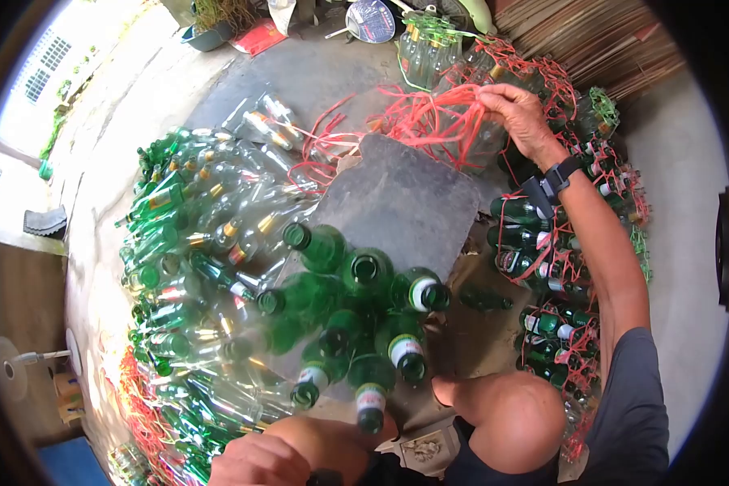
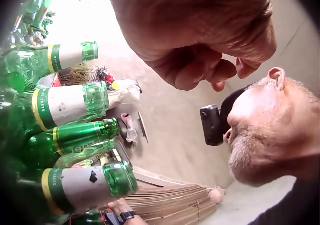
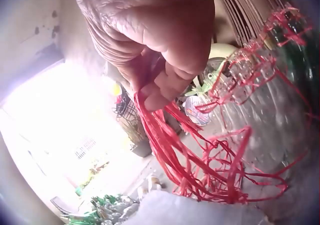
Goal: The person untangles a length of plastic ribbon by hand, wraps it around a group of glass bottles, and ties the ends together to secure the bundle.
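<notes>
In the head view my right hand [image 1: 520,121] is stretched out, pinching a bunch of red plastic twine [image 1: 433,113] at the far edge of a grey board [image 1: 413,190]. Thumb and fingertips close on the loose strands [image 3: 160,130] in the right wrist view, and the rest hangs down in loops. My left hand [image 1: 259,463] is by my knee, its fingers [image 2: 190,75] loosely curled with nothing seen between them. Close beside it, a cluster of green glass bottles [image 1: 367,271] stands upright on the board's near part, mouths up.
Loose clear and green bottles [image 1: 219,202] lie heaped on the left. Twine-tied bundles of bottles [image 1: 535,243] line the right side, with clear bundled bottles [image 1: 429,61] at the back. A hand fan [image 1: 370,20] lies at the far edge. One green bottle [image 1: 484,298] lies beside the board.
</notes>
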